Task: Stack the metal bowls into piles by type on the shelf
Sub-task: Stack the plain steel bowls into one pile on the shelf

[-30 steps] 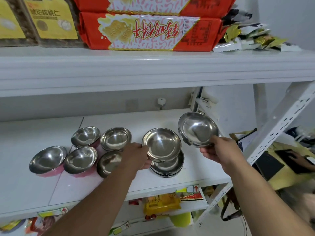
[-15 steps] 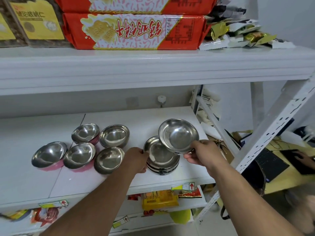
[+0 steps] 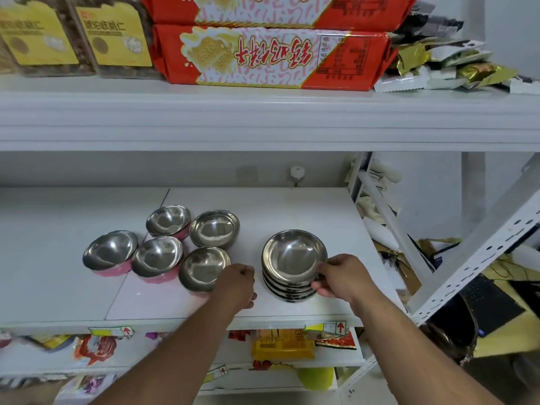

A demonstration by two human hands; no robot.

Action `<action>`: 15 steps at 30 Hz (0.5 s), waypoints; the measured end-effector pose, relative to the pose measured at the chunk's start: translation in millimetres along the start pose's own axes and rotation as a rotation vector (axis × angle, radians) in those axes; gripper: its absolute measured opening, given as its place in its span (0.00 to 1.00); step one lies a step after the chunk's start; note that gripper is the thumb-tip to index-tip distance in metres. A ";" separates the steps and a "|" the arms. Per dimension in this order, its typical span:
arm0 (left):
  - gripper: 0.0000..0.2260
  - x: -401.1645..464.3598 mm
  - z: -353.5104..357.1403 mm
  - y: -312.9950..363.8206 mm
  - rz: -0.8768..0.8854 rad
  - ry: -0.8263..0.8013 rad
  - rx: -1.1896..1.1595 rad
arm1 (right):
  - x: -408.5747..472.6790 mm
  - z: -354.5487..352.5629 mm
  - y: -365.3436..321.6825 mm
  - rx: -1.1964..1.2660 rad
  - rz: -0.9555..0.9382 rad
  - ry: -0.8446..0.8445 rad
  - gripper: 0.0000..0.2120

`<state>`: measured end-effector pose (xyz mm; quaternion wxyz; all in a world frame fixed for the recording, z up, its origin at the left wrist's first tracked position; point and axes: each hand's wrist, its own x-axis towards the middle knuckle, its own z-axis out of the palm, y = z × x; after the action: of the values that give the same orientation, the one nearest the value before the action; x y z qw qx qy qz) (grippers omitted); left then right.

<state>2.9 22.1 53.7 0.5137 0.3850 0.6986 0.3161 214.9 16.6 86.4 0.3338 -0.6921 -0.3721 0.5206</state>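
right hand [image 3: 342, 277] grips top bowl [image 3: 292, 254] on the stack [image 3: 290, 289].

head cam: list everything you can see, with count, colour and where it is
stack of shallow metal bowls: one pile, about five bowls, silver, middle shelf, right of centre
loose metal bowls: five, silver, three with pink outsides, unstacked in a cluster left of the pile
middle shelf: one, white, under the bowls
red biscuit packs: two, red with white and yellow print, stacked on the top shelf
yellow-labelled packs: two seen fully, dark with yellow labels, top shelf left
foil sachets: a loose heap, gold, white and black, top shelf right
snack packets: several, yellow and red, lower shelf
left hand: one, fist loosely closed, beside the nearest loose bowl
right hand: one, fingers on the top bowl's rim
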 end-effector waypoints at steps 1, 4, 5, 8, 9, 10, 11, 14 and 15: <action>0.10 -1.7 -0.7 -2.1 -0.001 -0.003 -0.004 | 1.1 -1.0 0.7 -0.011 -0.004 0.018 0.08; 0.10 -5.5 -1.5 -7.3 -0.002 -0.005 -0.010 | 2.7 -5.2 0.9 -0.064 -0.060 0.097 0.12; 0.10 -6.5 -1.8 -8.3 -0.001 -0.006 -0.018 | 2.1 -6.4 -0.8 -0.100 -0.095 0.129 0.14; 0.10 -11.1 -3.8 -7.2 0.010 0.010 -0.053 | -1.7 -7.0 -9.7 -0.210 -0.229 0.198 0.13; 0.11 -12.7 -5.2 -5.9 0.017 0.024 -0.062 | -4.0 -5.0 -13.9 -0.226 -0.271 0.200 0.11; 0.11 -14.5 -7.1 -4.2 0.027 0.043 -0.072 | -8.1 -1.6 -19.0 -0.237 -0.309 0.190 0.09; 0.10 -15.9 -9.9 -2.6 0.038 0.066 -0.080 | -11.8 2.6 -23.3 -0.243 -0.342 0.169 0.07; 0.10 -19.9 -23.2 4.6 0.076 0.157 -0.085 | -19.9 20.7 -35.9 -0.235 -0.387 0.072 0.06; 0.11 -20.2 -29.3 6.5 0.096 0.188 -0.083 | -19.5 28.0 -38.3 -0.222 -0.381 0.027 0.05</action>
<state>-20.3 6.6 76.7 0.4456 0.3648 0.7109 0.4037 177.8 21.0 121.5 0.3530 -0.6488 -0.5467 0.3945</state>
